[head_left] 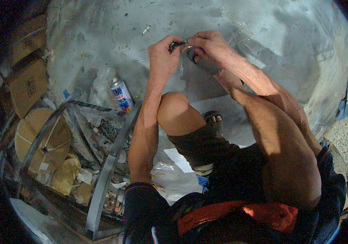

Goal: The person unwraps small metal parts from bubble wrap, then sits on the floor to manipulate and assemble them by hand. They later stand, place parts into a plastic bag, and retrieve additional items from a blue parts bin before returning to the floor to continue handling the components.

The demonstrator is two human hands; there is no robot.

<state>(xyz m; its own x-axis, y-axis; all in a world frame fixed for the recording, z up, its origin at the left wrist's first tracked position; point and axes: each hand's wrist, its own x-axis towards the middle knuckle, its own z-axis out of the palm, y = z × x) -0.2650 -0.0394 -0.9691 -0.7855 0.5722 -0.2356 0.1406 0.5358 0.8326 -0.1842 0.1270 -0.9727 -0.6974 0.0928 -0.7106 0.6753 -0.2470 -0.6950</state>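
Observation:
My left hand [163, 55] and my right hand [208, 45] meet at the top centre, held out over a grey concrete floor [263, 32]. Between their fingertips is a small dark and metallic object [180, 44], pinched from both sides; its kind is too small to tell. My bent left knee [174, 112] rises below the hands, and a sandalled foot [214, 120] rests on the floor beside it.
A spray can [122, 95] with a white and blue body stands left of my left forearm. A grey metal frame [105, 171] holds scraps and small parts at lower left. Cardboard boxes [25, 81] line the left edge. White paper [178, 158] lies under my leg.

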